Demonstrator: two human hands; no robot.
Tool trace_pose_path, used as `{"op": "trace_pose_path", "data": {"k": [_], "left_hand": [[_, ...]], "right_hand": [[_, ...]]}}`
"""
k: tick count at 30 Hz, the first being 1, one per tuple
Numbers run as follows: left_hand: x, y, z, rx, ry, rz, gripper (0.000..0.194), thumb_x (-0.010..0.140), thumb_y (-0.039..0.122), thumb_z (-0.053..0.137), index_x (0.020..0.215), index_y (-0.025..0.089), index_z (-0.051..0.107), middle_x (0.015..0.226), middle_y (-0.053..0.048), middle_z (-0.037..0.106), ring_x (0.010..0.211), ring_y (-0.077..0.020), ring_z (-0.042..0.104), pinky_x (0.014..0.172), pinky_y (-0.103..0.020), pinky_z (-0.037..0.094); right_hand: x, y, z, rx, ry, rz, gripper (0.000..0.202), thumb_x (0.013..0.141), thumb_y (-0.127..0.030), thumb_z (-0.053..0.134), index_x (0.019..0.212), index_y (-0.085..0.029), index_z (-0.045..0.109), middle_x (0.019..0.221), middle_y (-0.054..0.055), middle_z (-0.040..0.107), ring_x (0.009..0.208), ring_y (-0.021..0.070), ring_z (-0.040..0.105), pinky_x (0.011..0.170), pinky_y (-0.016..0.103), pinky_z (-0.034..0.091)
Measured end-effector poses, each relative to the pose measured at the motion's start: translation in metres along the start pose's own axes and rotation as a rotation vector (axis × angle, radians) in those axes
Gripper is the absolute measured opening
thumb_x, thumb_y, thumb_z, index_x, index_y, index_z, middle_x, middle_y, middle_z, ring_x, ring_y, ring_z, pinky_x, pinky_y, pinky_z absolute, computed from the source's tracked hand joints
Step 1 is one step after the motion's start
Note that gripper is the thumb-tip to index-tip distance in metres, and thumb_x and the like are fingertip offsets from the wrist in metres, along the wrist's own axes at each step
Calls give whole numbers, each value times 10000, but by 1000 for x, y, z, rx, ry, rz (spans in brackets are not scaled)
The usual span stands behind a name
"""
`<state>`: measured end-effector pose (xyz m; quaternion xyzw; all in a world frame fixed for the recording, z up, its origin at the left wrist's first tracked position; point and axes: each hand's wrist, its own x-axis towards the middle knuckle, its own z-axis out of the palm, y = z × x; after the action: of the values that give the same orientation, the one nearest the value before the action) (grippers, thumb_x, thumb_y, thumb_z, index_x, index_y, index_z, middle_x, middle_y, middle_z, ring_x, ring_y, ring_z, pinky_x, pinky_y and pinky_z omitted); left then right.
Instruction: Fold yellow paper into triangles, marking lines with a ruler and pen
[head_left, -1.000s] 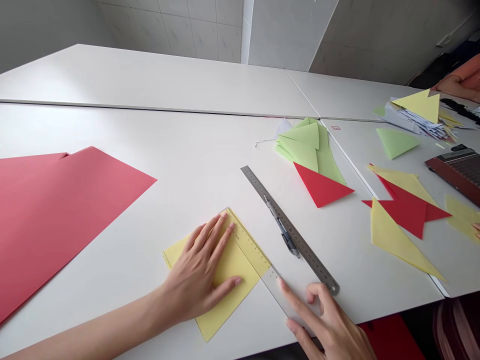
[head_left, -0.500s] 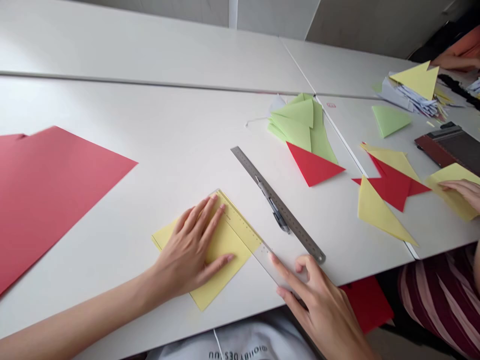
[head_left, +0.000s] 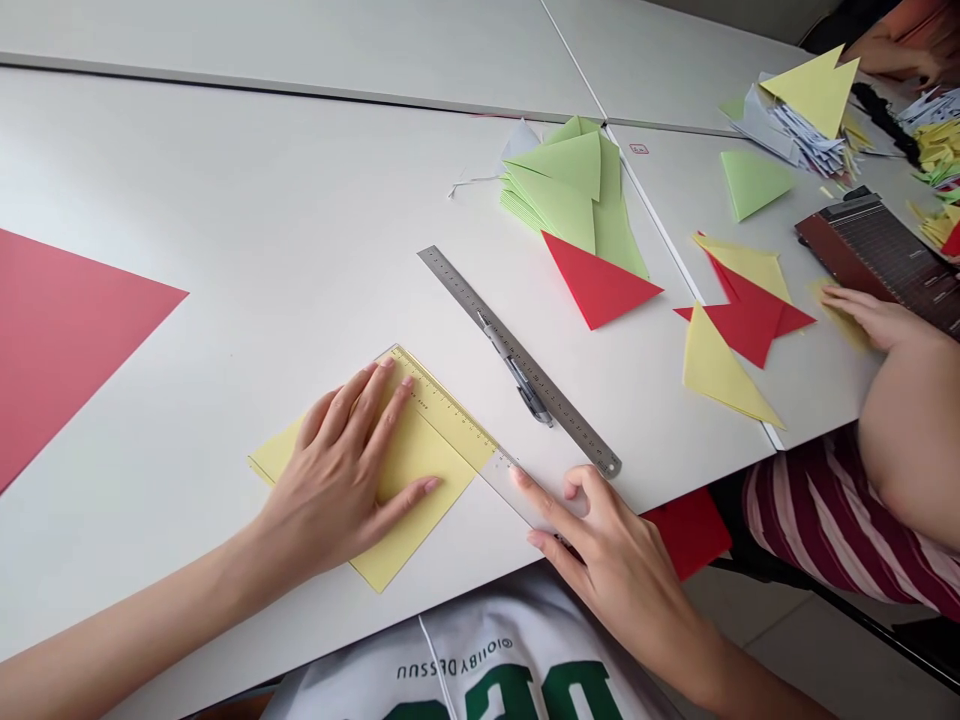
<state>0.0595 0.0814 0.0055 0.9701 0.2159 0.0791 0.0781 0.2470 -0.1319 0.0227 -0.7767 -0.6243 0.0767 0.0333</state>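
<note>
My left hand (head_left: 345, 460) lies flat with its fingers spread over a folded piece of yellow paper (head_left: 442, 462). Its fingertips press near the upper end of a clear plastic ruler (head_left: 459, 412), which lies along the paper's edge. Past the paper's corner, my right hand (head_left: 607, 560) grips the lower end of that ruler between its fingers. Up and to the right, apart from both hands, a steel ruler (head_left: 442, 268) rests on the white table, and a grey pen (head_left: 517, 375) lies along it.
Green folded papers (head_left: 559, 180) are stacked beyond the steel ruler, with a red triangle (head_left: 600, 280) against them. A large red sheet (head_left: 67, 330) lies at left. On the right are more folded papers (head_left: 724, 375), a paper trimmer (head_left: 870, 240) and another person's hand (head_left: 870, 315).
The view has shifted, so the table's things appear higher and further left. My hands keep their places on the paper and clear ruler. The other person's hand has moved toward the trimmer.
</note>
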Motion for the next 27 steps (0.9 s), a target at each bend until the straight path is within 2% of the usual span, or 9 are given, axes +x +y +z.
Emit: {"op": "trace_pose_path", "data": {"k": [6,11,21,27], "left_hand": [[2,-1,2,17,-5,1,817,941,635,388,1537,140,130,1594,-186,199,1463,-355,209,1164,-497,225],[1,-4,7,35,63,33,804,944,657,293,1536,126,177,1580,-189,239,1457,-353,231,1156,-489,227],[2,-3,5,28,45,26,816,944,657,307,1535,111,170,1585,-195,218,1453,-359,230,1157,-496,226],[1,-3,4,27,30,12,813,946,656,322,1538,124,160,1593,-182,204,1459,-348,219,1159,-489,222]], "right_hand": [[0,0,0,14,-8,0,464,1018,-408,384,1481,-411,355,946,21,405,636,95,533,426,198,353],[0,0,-1,35,2,6,472,1014,-418,395,1484,-413,348,944,20,403,655,98,539,423,186,355],[1,0,-1,52,6,4,476,1019,-402,381,1493,-403,334,943,25,409,670,106,550,436,196,383],[1,1,1,42,30,-12,462,1013,-410,395,1474,-400,378,925,21,415,597,92,524,410,199,396]]}}
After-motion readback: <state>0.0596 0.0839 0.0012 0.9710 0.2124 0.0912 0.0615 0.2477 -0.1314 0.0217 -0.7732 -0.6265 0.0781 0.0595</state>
